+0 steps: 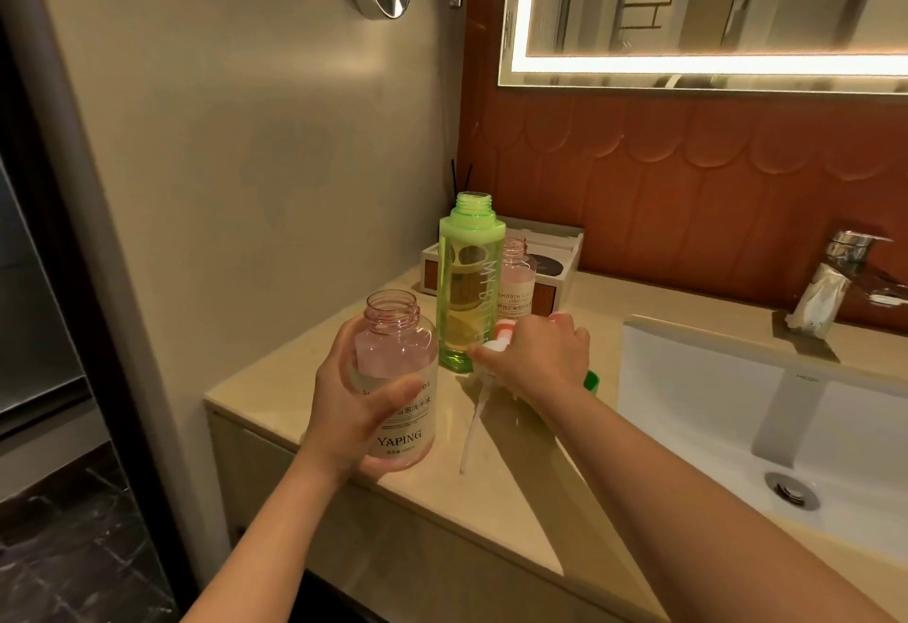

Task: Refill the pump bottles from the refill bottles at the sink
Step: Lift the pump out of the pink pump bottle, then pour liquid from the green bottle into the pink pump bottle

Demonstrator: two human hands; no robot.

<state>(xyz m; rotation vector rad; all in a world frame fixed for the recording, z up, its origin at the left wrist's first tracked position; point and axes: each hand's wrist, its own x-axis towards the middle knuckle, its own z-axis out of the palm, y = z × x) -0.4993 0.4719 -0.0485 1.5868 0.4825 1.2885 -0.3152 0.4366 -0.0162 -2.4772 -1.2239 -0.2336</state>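
Left hand (344, 418) grips "YAPING" bottle (395, 384); green bottle (469, 286) reads "MY BOTTLE".

Pump and refill bottles, all uncapped, left end of countertop (491, 499)

YAPING bottle (400, 377): clear pink, open neck, upright, gripped by left hand (344, 416) over the front-left corner. Green bottle (469, 288): tall, translucent, open neck, standing upright mid-depth. Second pink bottle (516, 278): upright just behind it, partly hidden. Pump head (484, 355): white, held in right hand (535, 357), dip tube (474, 426) slanting down toward the front edge.
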